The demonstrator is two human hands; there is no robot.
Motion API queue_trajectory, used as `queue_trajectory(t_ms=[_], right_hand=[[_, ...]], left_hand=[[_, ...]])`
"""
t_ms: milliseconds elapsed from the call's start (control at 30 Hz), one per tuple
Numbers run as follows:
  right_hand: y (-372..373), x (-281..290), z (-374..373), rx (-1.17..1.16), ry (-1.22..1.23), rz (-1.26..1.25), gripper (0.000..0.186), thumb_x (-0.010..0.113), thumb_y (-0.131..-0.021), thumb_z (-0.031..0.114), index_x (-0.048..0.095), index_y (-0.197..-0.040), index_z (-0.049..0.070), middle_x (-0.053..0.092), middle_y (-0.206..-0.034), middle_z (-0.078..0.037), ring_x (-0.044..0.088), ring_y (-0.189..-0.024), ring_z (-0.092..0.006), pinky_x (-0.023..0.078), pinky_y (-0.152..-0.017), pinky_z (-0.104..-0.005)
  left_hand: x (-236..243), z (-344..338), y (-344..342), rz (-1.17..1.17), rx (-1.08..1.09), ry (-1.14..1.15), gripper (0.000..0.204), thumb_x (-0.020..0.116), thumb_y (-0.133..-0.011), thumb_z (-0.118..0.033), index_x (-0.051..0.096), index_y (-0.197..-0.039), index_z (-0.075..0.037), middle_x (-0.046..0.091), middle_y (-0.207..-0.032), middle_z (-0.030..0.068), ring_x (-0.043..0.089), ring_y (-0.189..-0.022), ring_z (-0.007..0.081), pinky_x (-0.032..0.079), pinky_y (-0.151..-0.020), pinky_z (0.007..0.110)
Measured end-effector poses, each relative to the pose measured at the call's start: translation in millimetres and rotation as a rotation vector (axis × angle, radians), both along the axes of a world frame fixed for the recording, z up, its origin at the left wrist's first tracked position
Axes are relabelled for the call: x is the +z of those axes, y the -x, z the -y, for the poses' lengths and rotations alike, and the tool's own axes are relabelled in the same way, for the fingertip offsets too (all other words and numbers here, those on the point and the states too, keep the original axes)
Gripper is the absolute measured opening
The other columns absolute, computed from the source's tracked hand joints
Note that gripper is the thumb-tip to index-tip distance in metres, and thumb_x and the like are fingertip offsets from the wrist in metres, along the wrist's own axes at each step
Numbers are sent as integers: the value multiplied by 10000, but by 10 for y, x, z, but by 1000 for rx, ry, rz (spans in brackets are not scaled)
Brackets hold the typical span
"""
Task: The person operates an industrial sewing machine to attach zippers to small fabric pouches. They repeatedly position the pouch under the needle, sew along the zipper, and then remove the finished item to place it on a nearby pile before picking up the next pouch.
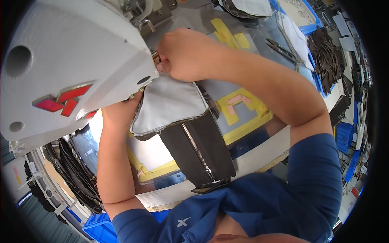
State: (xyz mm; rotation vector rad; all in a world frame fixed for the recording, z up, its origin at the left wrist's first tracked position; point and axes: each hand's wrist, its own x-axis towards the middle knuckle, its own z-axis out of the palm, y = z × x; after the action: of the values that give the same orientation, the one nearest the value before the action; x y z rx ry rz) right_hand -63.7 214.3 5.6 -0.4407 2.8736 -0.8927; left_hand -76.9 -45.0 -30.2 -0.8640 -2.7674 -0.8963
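A partly sewn dark pouch lies under the white sewing machine (89,52), its pale grey lining panel (172,103) facing up. From that panel a dark strip (216,146) with a metal zipper (195,148) runs down toward my chest. My right hand (184,54) is closed in a fist at the panel's far end, beside the machine's needle area; what its fingers grip is hidden. Along the panel's left edge rests my left hand (121,109), its fingers mostly covered by the machine head and the panel.
Yellow tape (247,125) borders the grey work surface. Thread snips (280,49) lie at the far right, near a blue tray heaped with dark pieces (324,52). Dark fabric pieces (73,172) hang at the left, above a blue crate (97,227). Another lined piece (247,7) sits at the back.
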Motion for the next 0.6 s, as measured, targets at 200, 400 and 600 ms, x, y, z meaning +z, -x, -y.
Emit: queue_trajectory(t_ms=[200,400,600], right_hand=[[-10,-20,-89,-21,-28,-3,268,761,-898,240,748,-834,-20,733,-834,-234,723,-887,-460,561,-782,-542],[-27,27,-94,-18,-10,-18,275,762,-888,241,739,-817,-24,722,-815,-232,715,-860,-459,554,-760,-535],[-16,25,-112,-14,-20,-21,268,762,-881,247,739,-804,-9,722,-807,-224,709,-840,-451,544,-744,-537]], left_hand=[[92,-51,-58,167,22,-113,290,849,-844,-57,801,-1127,-16,808,-1037,151,763,-940,333,587,-867,411],[127,-50,-63,141,-27,-61,244,828,-900,-99,801,-1130,-20,805,-1041,169,757,-947,364,585,-861,434],[139,-51,-11,131,-91,-35,249,800,-952,-166,792,-1167,-40,799,-1058,176,743,-960,396,582,-867,443]])
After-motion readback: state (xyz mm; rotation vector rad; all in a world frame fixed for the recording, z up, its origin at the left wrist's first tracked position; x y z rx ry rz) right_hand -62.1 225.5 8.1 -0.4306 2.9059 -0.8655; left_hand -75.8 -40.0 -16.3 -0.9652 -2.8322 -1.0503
